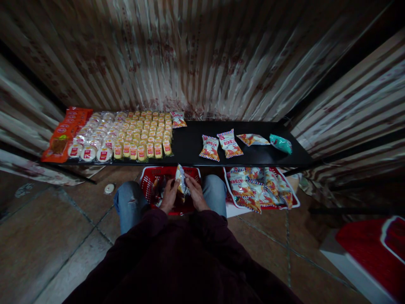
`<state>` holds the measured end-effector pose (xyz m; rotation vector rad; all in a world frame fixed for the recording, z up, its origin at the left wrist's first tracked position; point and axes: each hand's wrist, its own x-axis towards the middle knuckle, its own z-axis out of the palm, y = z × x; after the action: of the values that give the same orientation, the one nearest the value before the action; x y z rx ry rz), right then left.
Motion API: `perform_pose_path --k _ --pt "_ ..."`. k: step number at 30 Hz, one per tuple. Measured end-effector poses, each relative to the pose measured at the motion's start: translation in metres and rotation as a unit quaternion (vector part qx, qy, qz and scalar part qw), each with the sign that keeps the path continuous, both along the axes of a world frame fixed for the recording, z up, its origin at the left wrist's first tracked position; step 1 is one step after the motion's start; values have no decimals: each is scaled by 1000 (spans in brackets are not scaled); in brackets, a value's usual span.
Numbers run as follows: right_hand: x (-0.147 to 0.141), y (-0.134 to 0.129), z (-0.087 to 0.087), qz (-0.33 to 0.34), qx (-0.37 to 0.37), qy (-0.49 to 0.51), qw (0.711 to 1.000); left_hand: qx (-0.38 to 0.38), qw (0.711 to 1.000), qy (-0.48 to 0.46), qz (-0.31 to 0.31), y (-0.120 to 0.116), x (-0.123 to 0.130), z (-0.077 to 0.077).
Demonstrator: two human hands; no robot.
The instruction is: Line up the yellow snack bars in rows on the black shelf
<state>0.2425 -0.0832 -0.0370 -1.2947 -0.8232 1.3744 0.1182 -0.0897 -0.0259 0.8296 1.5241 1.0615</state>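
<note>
Between my knees, above a red basket (146, 190), both hands grip one snack bag (181, 179), white with orange and yellow print, tilted nearly upright. My left hand (169, 195) is closed on the bag's left side. My right hand (195, 192) closes on its right side, thumb toward the bag. Beyond them, on a black shelf (186, 145), lie two similar snack bags, one (210, 147) left of the other (230, 143). A third bag (253, 139) lies flatter beside them, then a green packet (281, 144). Dark contents in the basket below cannot be made out.
Rows of yellow wrapped cakes (142, 135), round white packets (88, 153) and orange packages (60, 141) cover the shelf's left. A second basket (296, 202) of snack bags stands right of my knee. One round white packet (109, 188) lies on the floor. Striped curtains (190, 55) hang behind.
</note>
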Motion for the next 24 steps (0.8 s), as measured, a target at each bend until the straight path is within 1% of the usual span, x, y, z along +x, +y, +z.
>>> perform_pose_path --k 5,9,11,14,18,21,24 --pt "0 1 -5 -4 54 -72 996 -30 996 -83 -14 -2 3 3" --pt "0 1 -8 1 88 -115 989 -67 986 -154 -10 -1 4 5" --pt "0 1 -9 2 94 -122 988 -80 977 -198 -8 -1 2 3" --pt "0 1 -10 -9 80 -108 991 -90 965 -248 -6 0 -2 -1" --pt "1 1 -11 -26 69 -87 993 -102 958 -268 23 1 -6 -7" --pt "1 0 -12 -25 74 -97 992 -96 962 -253 46 1 -6 -11" --pt "2 -1 -12 -19 87 -119 989 -75 969 -234 39 1 -7 -14"
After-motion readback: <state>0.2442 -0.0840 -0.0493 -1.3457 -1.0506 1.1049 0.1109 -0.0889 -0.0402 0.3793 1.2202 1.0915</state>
